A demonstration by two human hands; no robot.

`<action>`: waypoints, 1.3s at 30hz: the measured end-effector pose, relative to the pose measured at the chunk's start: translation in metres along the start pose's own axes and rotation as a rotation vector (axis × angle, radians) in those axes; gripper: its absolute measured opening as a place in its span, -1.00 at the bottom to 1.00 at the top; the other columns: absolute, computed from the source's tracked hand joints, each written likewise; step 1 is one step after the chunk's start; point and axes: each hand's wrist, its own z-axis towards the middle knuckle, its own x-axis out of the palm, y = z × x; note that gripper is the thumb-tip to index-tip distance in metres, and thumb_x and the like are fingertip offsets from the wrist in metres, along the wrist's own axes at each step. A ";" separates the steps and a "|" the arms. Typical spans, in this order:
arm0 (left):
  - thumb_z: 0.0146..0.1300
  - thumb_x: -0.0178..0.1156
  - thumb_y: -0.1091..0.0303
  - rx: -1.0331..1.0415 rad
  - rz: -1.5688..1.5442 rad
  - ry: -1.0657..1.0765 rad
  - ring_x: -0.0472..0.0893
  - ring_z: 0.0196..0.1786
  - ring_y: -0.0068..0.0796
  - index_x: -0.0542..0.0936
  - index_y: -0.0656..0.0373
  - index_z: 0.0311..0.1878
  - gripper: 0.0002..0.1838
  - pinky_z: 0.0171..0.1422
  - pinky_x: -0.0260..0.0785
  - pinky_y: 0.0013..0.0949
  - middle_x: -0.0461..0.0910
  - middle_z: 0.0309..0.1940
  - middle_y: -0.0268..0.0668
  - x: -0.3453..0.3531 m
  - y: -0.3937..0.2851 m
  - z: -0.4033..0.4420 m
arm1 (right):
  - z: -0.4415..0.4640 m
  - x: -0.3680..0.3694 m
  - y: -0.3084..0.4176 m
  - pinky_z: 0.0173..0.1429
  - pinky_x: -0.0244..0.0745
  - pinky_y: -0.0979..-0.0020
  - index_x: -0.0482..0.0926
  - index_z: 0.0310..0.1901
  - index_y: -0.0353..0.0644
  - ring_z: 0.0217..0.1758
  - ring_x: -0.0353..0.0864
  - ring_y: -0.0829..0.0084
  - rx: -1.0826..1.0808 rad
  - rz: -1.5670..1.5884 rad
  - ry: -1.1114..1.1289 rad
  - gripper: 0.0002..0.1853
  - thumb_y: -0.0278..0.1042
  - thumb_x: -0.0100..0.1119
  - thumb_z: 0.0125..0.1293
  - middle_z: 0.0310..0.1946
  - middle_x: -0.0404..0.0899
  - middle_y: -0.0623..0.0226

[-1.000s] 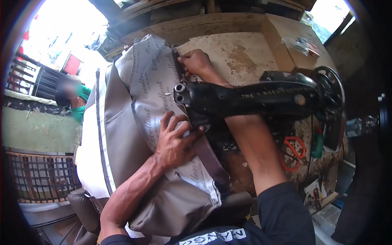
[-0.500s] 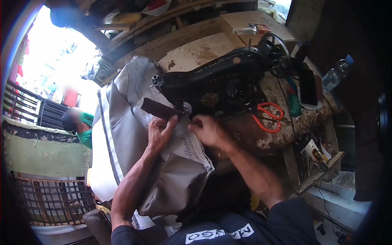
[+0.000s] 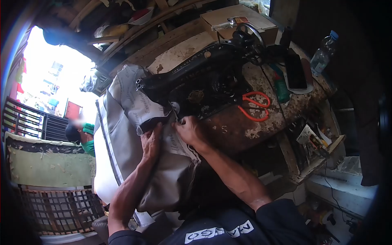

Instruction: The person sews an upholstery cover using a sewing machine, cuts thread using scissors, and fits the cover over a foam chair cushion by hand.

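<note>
Grey-brown material with a pale printed backing lies bunched at the left of the black sewing machine. My left hand is closed on a folded part of this material, just below the machine's needle end. Close to its right, my right hand pinches the material's edge beside the machine bed. The fingertips of both hands are partly hidden by folds. A thick seam runs down from my right hand along the material's right side.
Orange-handled scissors, a green bottle and a phone lie right of the machine. Beyond them stands a plastic bottle. A cardboard box is at the back. A person in green is at the left.
My right hand has come from behind the machine to its front, near my left hand. The brown strip beside my left hand has been folded over with the material. The view has shifted.
</note>
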 end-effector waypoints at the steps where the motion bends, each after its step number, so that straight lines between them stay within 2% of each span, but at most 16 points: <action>1: 0.38 0.21 0.15 -0.002 0.006 0.000 0.59 0.11 -0.35 0.68 0.29 0.13 -0.57 0.30 0.32 -0.28 0.69 0.04 -0.13 -0.001 0.006 0.001 | 0.001 0.004 -0.003 -0.10 0.61 0.13 0.70 -0.16 -0.31 -0.21 0.77 0.01 -0.060 -0.022 -0.074 -0.55 0.02 0.29 0.29 -0.32 0.71 -0.12; 2: 0.38 0.23 0.16 0.059 -0.002 0.018 0.60 0.10 -0.36 0.69 0.27 0.11 -0.59 0.29 0.34 -0.29 0.70 0.02 -0.16 -0.002 0.017 0.006 | 0.002 0.006 -0.006 -0.10 0.61 0.12 0.69 -0.16 -0.31 -0.22 0.76 -0.01 -0.122 -0.045 -0.150 -0.58 -0.01 0.27 0.30 -0.34 0.71 -0.12; 4: 0.38 0.25 0.17 0.121 -0.006 0.035 0.60 0.09 -0.37 0.70 0.25 0.10 -0.62 0.27 0.36 -0.30 0.71 0.00 -0.19 -0.001 0.030 0.011 | -0.006 0.004 -0.005 -0.11 0.61 0.09 0.68 -0.16 -0.30 -0.22 0.76 -0.03 -0.131 0.002 -0.130 -0.59 -0.03 0.26 0.31 -0.33 0.71 -0.13; 6: 0.34 0.24 0.27 0.388 0.114 0.155 0.59 0.18 -0.24 0.71 0.21 0.07 -0.68 0.33 0.36 -0.25 0.71 0.03 -0.16 -0.001 0.031 0.015 | -0.010 -0.003 0.000 -0.12 0.61 0.07 0.67 -0.15 -0.29 -0.21 0.76 -0.04 -0.151 0.047 -0.107 -0.61 -0.05 0.24 0.31 -0.33 0.70 -0.14; 7: 0.29 0.23 0.35 0.499 0.163 0.140 0.56 0.26 -0.16 0.72 0.20 0.04 -0.70 0.39 0.35 -0.20 0.71 0.06 -0.16 0.001 0.027 0.013 | -0.015 -0.008 0.002 -0.12 0.61 0.06 0.66 -0.16 -0.29 -0.21 0.75 -0.06 -0.152 -0.032 -0.057 -0.62 -0.07 0.23 0.31 -0.32 0.70 -0.16; 11: 0.24 0.25 0.39 0.633 0.297 0.160 0.55 0.27 -0.15 0.73 0.16 0.03 -0.70 0.44 0.31 -0.16 0.71 0.07 -0.21 0.007 0.017 0.008 | -0.027 -0.029 0.014 -0.05 0.62 0.03 0.64 -0.20 -0.31 -0.12 0.73 -0.15 -0.137 -0.198 0.076 -0.62 -0.07 0.21 0.30 -0.26 0.69 -0.24; 12: 0.24 0.25 0.39 0.638 0.294 0.160 0.55 0.27 -0.15 0.73 0.16 0.03 -0.70 0.44 0.31 -0.16 0.71 0.07 -0.21 0.008 0.016 0.010 | -0.030 -0.034 0.015 -0.05 0.62 0.03 0.64 -0.20 -0.31 -0.12 0.73 -0.15 -0.139 -0.200 0.071 -0.62 -0.07 0.21 0.30 -0.26 0.69 -0.24; 15: 0.16 0.29 0.39 0.665 0.359 0.170 0.56 0.26 -0.16 0.74 0.13 0.03 -0.66 0.42 0.32 -0.15 0.72 0.06 -0.23 0.011 0.020 0.008 | -0.046 -0.047 0.008 0.11 0.59 -0.02 0.66 -0.12 -0.38 0.03 0.66 -0.22 -0.022 -0.192 0.206 -0.54 -0.03 0.23 0.26 -0.18 0.65 -0.32; 18: 0.09 0.32 0.39 0.738 0.449 0.179 0.55 0.26 -0.16 0.75 0.12 0.03 -0.62 0.41 0.32 -0.14 0.72 0.06 -0.25 0.011 0.019 0.007 | -0.055 -0.052 0.010 0.12 0.59 -0.02 0.68 -0.12 -0.36 0.03 0.66 -0.21 0.072 -0.187 0.196 -0.55 -0.05 0.27 0.23 -0.17 0.66 -0.30; 21: 0.09 0.31 0.41 0.787 0.502 0.251 0.52 0.27 -0.13 0.75 0.09 0.07 -0.59 0.47 0.25 -0.08 0.71 0.09 -0.26 0.009 0.014 0.002 | -0.056 -0.054 0.008 0.09 0.61 -0.06 0.69 -0.18 -0.31 0.02 0.67 -0.23 -0.037 -0.163 0.185 -0.63 -0.10 0.21 0.29 -0.16 0.67 -0.28; 25: 0.10 0.32 0.41 0.771 0.523 0.267 0.49 0.28 -0.12 0.74 0.05 0.12 -0.56 0.48 0.23 -0.06 0.70 0.13 -0.28 0.008 0.015 -0.002 | -0.049 -0.049 -0.001 0.07 0.63 -0.04 0.70 -0.21 -0.34 0.00 0.68 -0.22 -0.023 -0.241 0.172 -0.65 -0.14 0.23 0.27 -0.21 0.67 -0.28; 27: 0.10 0.33 0.41 0.782 0.568 0.338 0.47 0.29 -0.10 0.73 0.02 0.15 -0.53 0.48 0.23 -0.05 0.69 0.16 -0.29 0.007 0.012 -0.008 | -0.040 -0.041 -0.015 0.06 0.64 -0.01 0.70 -0.20 -0.36 -0.03 0.70 -0.21 -0.185 -0.221 0.200 -0.65 -0.15 0.26 0.25 -0.24 0.68 -0.28; 28: 0.10 0.33 0.41 0.773 0.568 0.335 0.47 0.29 -0.10 0.73 0.02 0.15 -0.53 0.48 0.23 -0.05 0.69 0.16 -0.29 0.007 0.010 -0.011 | -0.039 -0.040 -0.017 0.06 0.64 -0.01 0.70 -0.20 -0.36 -0.03 0.70 -0.21 -0.185 -0.223 0.209 -0.65 -0.15 0.26 0.25 -0.24 0.68 -0.28; 30: 0.09 0.34 0.40 0.761 0.579 0.357 0.46 0.28 -0.09 0.73 0.01 0.15 -0.52 0.48 0.24 -0.04 0.68 0.19 -0.30 0.005 0.007 -0.016 | -0.040 -0.039 -0.017 0.01 0.63 0.06 0.72 -0.15 -0.26 -0.06 0.73 -0.10 -0.060 -0.241 0.231 -0.64 -0.10 0.33 0.23 -0.21 0.72 -0.13; 37: 0.08 0.35 0.33 0.772 0.582 0.445 0.43 0.31 -0.07 0.72 0.00 0.18 -0.49 0.47 0.23 0.03 0.63 0.25 -0.30 -0.001 0.007 -0.020 | -0.070 -0.068 0.000 0.02 0.61 0.04 0.69 -0.11 -0.28 -0.04 0.71 -0.15 0.030 -0.248 0.322 -0.60 -0.06 0.30 0.25 -0.20 0.69 -0.18; 39: 0.09 0.35 0.31 0.802 0.659 0.459 0.42 0.33 -0.05 0.70 -0.02 0.20 -0.48 0.51 0.18 0.11 0.61 0.28 -0.31 -0.002 0.006 -0.018 | -0.081 -0.073 -0.004 0.01 0.59 0.01 0.66 -0.12 -0.30 -0.05 0.69 -0.21 0.041 -0.207 0.310 -0.63 -0.10 0.27 0.29 -0.20 0.67 -0.22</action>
